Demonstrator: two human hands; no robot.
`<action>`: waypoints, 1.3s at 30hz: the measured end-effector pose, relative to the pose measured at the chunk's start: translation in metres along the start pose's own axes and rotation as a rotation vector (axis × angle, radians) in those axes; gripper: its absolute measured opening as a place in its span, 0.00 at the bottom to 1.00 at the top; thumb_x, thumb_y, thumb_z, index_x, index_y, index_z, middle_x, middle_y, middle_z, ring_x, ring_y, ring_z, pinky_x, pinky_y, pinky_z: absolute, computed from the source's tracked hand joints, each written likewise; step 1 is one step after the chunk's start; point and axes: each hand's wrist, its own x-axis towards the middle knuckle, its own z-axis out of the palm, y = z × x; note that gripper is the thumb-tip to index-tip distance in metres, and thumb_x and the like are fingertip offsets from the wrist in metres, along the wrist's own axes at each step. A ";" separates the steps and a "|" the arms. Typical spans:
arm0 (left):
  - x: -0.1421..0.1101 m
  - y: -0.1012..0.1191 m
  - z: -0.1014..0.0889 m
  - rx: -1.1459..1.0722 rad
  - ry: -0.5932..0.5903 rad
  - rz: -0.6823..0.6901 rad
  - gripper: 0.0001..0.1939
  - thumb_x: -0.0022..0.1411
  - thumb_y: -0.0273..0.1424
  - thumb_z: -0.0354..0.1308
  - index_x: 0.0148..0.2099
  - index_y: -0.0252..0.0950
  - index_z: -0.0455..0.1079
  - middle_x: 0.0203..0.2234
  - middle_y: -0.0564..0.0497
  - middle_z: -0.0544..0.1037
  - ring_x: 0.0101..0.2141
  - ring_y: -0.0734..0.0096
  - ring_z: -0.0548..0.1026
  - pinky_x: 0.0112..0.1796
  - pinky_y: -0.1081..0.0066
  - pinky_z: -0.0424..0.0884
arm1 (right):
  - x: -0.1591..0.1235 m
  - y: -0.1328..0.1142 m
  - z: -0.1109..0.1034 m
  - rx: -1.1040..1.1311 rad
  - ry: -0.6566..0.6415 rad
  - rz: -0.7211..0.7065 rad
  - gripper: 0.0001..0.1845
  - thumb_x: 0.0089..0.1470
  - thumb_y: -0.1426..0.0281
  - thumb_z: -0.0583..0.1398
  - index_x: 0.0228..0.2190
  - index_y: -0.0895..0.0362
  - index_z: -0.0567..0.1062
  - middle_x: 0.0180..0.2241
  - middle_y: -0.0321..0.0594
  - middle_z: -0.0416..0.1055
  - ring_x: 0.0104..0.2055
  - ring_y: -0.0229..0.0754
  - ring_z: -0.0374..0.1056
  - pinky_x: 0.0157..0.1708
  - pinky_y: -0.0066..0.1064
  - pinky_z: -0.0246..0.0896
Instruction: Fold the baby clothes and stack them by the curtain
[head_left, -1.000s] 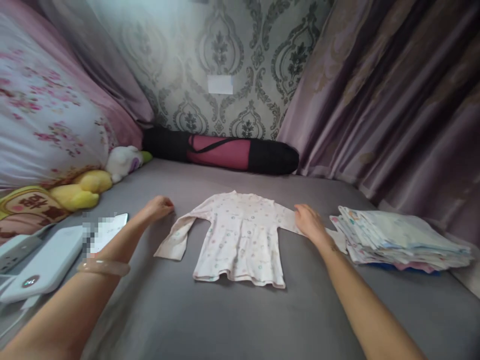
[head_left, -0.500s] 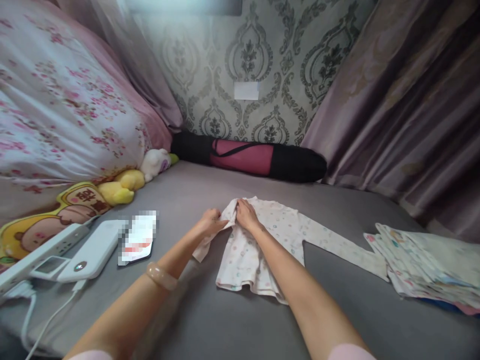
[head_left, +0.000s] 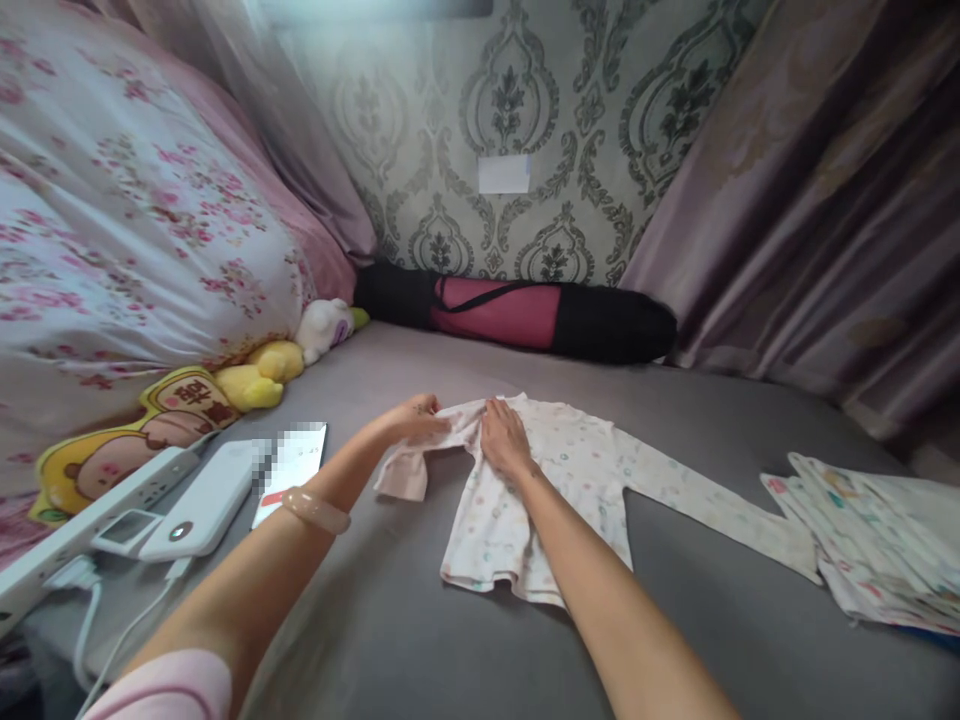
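A small white long-sleeved shirt with a pale print lies spread on the grey bed sheet, its hem toward me. My left hand is closed on the sleeve at the left, drawing it out sideways from the shoulder. The cuff end of that sleeve hangs bent down below the hand. My right hand rests flat on the shirt by the left shoulder, fingers extended over some creased cloth. The other sleeve stretches out to the right.
A stack of folded clothes sits at the right, close to the right cuff. On the left are a phone, a white power bank, a power strip with cables, and plush toys. A long black-and-red bag lies along the wall.
My left hand has moved left and slightly up, pulling the sleeve straighter from the shoulder. My right hand has flattened on the shirt. The view has shifted a little.
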 end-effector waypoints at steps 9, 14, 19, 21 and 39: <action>0.019 -0.053 -0.075 0.309 -0.301 -0.107 0.12 0.35 0.39 0.65 0.23 0.38 0.71 0.21 0.51 0.74 0.28 0.63 0.71 0.29 0.71 0.64 | -0.001 -0.004 -0.002 -0.012 -0.022 0.020 0.29 0.65 0.62 0.43 0.62 0.62 0.59 0.65 0.48 0.53 0.67 0.47 0.44 0.64 0.38 0.33; 0.001 -0.079 -0.088 0.121 -0.230 -0.089 0.19 0.41 0.44 0.61 0.34 0.38 0.73 0.33 0.50 0.76 0.36 0.62 0.73 0.33 0.72 0.68 | -0.003 -0.007 -0.003 -0.048 -0.034 0.011 0.29 0.65 0.59 0.44 0.63 0.56 0.57 0.66 0.47 0.50 0.68 0.47 0.41 0.63 0.41 0.31; 0.002 -0.098 -0.077 0.098 -0.023 -0.148 0.20 0.48 0.41 0.53 0.42 0.36 0.69 0.35 0.46 0.76 0.34 0.61 0.74 0.30 0.71 0.69 | -0.003 -0.009 -0.002 -0.069 -0.048 0.016 0.31 0.64 0.57 0.43 0.63 0.56 0.57 0.66 0.49 0.48 0.68 0.50 0.40 0.63 0.42 0.30; 0.006 -0.100 -0.069 0.273 0.031 -0.184 0.19 0.50 0.38 0.51 0.42 0.35 0.69 0.35 0.43 0.76 0.35 0.57 0.75 0.32 0.68 0.69 | -0.003 -0.010 -0.002 -0.072 -0.052 0.017 0.31 0.64 0.56 0.43 0.63 0.57 0.56 0.66 0.49 0.48 0.68 0.50 0.40 0.63 0.42 0.30; 0.011 -0.009 0.022 0.606 0.344 0.152 0.18 0.59 0.24 0.47 0.50 0.28 0.68 0.43 0.32 0.74 0.48 0.49 0.69 0.49 0.55 0.61 | 0.000 -0.013 -0.005 -0.108 -0.117 0.059 0.32 0.63 0.56 0.44 0.64 0.55 0.55 0.67 0.47 0.46 0.68 0.51 0.38 0.63 0.43 0.29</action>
